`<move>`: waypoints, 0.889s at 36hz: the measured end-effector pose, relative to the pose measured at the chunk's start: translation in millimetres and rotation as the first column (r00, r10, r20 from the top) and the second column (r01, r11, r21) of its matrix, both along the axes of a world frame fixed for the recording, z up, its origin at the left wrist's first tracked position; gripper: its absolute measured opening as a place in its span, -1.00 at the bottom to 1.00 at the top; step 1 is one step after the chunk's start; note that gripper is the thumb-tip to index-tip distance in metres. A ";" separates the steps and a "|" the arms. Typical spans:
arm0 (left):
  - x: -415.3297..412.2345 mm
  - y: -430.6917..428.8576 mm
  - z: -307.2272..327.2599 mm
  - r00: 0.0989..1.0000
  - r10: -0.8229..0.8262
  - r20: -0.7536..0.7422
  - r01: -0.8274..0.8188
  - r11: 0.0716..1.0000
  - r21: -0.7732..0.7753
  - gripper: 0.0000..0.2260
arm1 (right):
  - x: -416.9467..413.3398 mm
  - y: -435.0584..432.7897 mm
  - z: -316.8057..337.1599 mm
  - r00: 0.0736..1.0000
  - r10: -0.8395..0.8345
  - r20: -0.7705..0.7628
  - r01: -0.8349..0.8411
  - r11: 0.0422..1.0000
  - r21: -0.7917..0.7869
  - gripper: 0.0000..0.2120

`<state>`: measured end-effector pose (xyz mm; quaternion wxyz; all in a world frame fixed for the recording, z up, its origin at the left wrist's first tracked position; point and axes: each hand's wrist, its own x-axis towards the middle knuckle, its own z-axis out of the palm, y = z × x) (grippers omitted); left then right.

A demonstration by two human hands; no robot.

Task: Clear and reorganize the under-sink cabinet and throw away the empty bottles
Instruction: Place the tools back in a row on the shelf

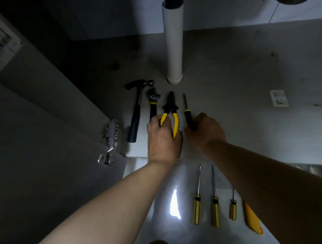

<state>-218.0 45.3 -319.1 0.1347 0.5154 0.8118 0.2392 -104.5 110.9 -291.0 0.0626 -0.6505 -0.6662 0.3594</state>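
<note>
The pliers (170,105) lie on the cabinet floor (233,117), their yellow handles gripped by the left hand (163,137). Just right, the right hand (206,133) curls round a black-handled screwdriver (187,115). To the left lie a wrench (153,100) and a hammer (137,108). A white pipe (173,46) rises beyond. Nearer, on the room floor, lie three yellow screwdrivers (215,211).

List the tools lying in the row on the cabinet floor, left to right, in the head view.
hammer → adjustable wrench → pliers → screwdriver
</note>
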 end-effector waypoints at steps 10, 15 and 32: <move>-23.9 1.5 17.6 0.973 0.205 0.109 -0.221 0.962 0.162 -0.76 | 5.4 -23.0 11.8 0.998 0.047 -0.052 -0.039 0.989 0.143 -0.63; -44.0 11.1 26.1 0.987 0.154 0.053 -0.150 0.986 -0.078 -0.64 | 5.4 -30.9 12.8 0.973 0.219 0.079 -0.232 0.929 0.288 -0.47; -58.3 18.4 26.4 0.976 0.067 -0.205 -0.116 0.965 -0.234 -0.76 | 19.0 -44.5 -12.8 0.906 0.407 0.115 -0.422 0.866 0.268 -0.32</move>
